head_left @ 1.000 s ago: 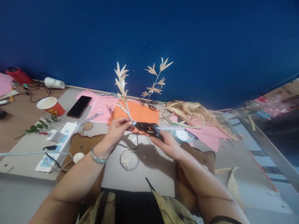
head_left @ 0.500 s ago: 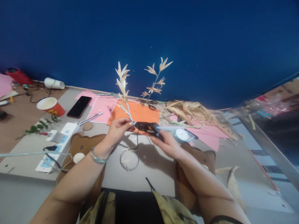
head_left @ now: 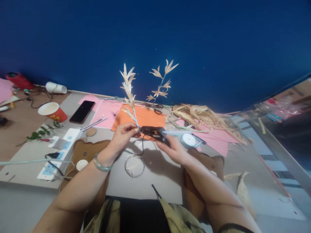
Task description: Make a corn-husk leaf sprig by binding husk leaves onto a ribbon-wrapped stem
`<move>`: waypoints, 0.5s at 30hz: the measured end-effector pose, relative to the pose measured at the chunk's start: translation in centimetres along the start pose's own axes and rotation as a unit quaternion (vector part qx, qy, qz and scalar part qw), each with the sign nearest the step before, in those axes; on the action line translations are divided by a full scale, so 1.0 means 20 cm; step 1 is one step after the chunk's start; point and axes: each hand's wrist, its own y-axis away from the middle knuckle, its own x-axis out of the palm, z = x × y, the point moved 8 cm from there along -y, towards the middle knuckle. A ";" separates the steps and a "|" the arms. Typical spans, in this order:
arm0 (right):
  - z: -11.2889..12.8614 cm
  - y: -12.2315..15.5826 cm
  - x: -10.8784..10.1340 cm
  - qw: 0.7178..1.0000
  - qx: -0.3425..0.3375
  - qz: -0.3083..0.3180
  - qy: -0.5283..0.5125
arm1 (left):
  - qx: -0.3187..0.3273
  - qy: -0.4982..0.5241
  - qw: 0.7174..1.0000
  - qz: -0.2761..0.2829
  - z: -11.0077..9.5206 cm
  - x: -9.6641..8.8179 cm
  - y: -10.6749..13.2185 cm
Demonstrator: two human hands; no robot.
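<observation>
Flower branch [head_left: 127,86] stands nearly upright over the tabletop [head_left: 160,186], its lower end pinched in the grip of the left hand [head_left: 123,136]. The grip of the right hand [head_left: 177,150] wraps around a glue gun [head_left: 153,131] aimed at that end; contact cannot be told. Beyond lie orange paper [head_left: 149,115] and dry husks [head_left: 200,115], then a second branch [head_left: 157,93] before the blue wall [head_left: 155,29].

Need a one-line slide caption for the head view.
Left hand pinches a pale-petaled stem near its base; right hand grips a black glue gun beside it.
</observation>
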 end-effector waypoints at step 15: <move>-0.04 0.00 -0.08 1.000 0.011 -0.009 -0.027 | -0.011 0.033 0.999 -0.030 0.01 -0.04 -0.01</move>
